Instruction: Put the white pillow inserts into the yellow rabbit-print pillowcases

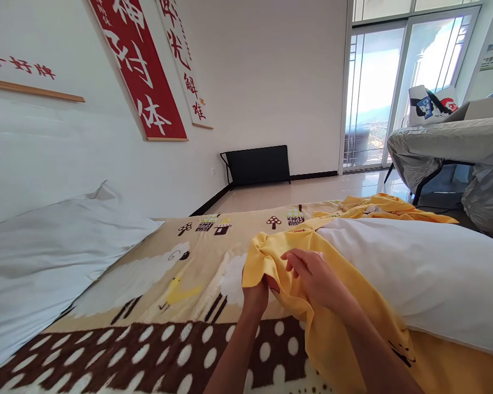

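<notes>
My left hand (255, 298) reaches up into the gathered end of a yellow pillowcase (285, 246). The cloth drapes over its fingers and hides most of them; the hand holds the bunched fabric from beneath. Just to the right, my right hand (314, 273) is over the same fabric, fingers loosely bent and apart, with no cloth gripped between them. Whether its fingertips touch the cloth I cannot tell. A plump white pillow (427, 273) lies at the right, with yellow fabric along its left side and under its near edge.
A beige blanket (225, 246) with sheep and a brown dotted border covers the bed. Another white pillow (57, 246) lies at the left wall. Beyond the bed are a black folded frame (257, 164), a covered table (447, 134) and glass doors (373, 98).
</notes>
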{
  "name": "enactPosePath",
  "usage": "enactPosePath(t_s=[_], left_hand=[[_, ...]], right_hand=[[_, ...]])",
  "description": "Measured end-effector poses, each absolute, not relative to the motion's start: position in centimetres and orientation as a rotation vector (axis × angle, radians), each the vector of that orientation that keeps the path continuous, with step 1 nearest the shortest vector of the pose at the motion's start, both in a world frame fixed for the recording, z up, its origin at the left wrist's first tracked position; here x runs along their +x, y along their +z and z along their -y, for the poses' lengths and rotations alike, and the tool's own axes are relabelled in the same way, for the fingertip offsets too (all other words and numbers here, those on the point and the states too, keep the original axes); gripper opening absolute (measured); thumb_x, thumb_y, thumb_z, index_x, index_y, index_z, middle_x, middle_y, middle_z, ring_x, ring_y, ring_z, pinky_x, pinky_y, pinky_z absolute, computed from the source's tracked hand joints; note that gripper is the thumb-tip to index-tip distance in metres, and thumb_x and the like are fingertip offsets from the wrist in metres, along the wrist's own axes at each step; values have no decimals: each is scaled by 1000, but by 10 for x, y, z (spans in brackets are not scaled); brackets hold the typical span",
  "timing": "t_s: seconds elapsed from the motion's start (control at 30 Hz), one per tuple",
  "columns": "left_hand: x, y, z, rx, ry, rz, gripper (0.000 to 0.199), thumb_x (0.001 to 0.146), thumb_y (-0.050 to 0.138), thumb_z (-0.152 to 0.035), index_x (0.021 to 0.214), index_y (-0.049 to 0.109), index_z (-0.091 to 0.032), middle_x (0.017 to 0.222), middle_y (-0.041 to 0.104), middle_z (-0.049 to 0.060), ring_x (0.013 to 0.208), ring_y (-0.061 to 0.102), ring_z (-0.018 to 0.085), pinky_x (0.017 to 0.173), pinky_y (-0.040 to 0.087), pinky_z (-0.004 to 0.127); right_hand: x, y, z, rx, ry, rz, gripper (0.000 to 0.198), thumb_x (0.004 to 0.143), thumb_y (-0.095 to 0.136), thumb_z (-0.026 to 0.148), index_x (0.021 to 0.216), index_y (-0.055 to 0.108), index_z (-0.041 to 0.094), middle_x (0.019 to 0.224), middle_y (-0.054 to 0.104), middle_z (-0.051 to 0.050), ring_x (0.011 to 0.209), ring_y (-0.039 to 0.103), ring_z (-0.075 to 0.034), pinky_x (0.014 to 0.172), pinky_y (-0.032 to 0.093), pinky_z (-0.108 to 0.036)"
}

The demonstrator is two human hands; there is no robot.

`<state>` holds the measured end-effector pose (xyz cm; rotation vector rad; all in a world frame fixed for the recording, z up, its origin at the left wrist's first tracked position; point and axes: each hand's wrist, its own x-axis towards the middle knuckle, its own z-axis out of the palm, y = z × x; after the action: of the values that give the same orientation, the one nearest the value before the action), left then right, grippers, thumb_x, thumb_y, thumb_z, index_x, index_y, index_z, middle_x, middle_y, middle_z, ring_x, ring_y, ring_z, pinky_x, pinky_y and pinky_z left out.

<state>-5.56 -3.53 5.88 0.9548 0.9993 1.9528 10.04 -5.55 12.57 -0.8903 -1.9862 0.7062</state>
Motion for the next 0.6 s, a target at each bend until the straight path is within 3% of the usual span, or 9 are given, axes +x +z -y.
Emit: enactPosePath(t_s=[0.1, 0.27, 0.5, 0.6], left_hand=[[-52, 67, 43, 1025, 1897, -992, 35, 57, 75, -45, 72, 63, -16, 68, 62, 1, 64, 55, 14, 61, 47, 26], [-53, 74, 49, 1137, 1798, -962, 25, 57, 78, -29, 72, 65, -14, 64, 62, 1, 74, 58, 20, 67, 49, 28], [-61, 71, 43, 1068, 1695, -896, 30, 60, 76, -35, 82, 67, -16, 77, 67, 4, 65, 56, 15, 61, 48, 27], [-60, 68, 41, 1011, 1656, -891, 37, 58, 78, -40, 85, 68, -18, 80, 68, 5, 66, 57, 17, 59, 47, 27]], right_hand=[[85, 117, 46, -919, 711, 1846, 22, 89, 43, 32, 81, 59, 20, 79, 62, 0, 71, 53, -13, 66, 36, -25], [69, 102, 35, -880, 851, 1793, 16, 80, 52, 29, 68, 49, 19, 65, 52, 3, 60, 43, -11, 57, 33, -23], [76, 96, 18, -554, 1255, 1699, 30, 75, 59, 45, 69, 48, 19, 65, 43, 3, 61, 38, -10, 56, 32, -23], [80, 96, 13, -494, 1381, 1598, 34, 74, 58, 51, 73, 51, 19, 68, 47, 2, 62, 42, -10, 58, 35, -23]])
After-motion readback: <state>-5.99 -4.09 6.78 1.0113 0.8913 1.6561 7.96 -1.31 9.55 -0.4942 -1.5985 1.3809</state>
